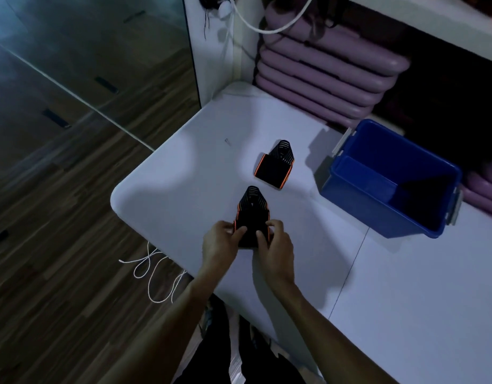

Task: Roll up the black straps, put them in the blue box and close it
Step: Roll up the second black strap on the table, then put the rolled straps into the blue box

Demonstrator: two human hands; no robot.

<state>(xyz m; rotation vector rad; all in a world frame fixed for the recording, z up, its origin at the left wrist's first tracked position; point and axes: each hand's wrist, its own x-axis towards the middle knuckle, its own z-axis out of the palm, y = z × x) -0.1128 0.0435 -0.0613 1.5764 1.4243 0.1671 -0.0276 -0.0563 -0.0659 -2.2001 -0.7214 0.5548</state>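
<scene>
Now, near strap (251,214): on the worktop (183,173), near the left edge, long axis running near to far, narrow looped end pointing far.
Grip: my left hand (221,242) and right hand (272,242) both pinch its near end, thumbs on top, fingers clenched on the fabric.
Handling: I judge it soft, light, floppy webbing; best held at the near end with both hands so the roll stays tight.
Far strap (275,164): lies free, well apart from my hands, same heading, wide flat end near.
Box (388,200): blue, open, empty as far as I see, at the right.
Lid: I cannot tell where it is.
</scene>
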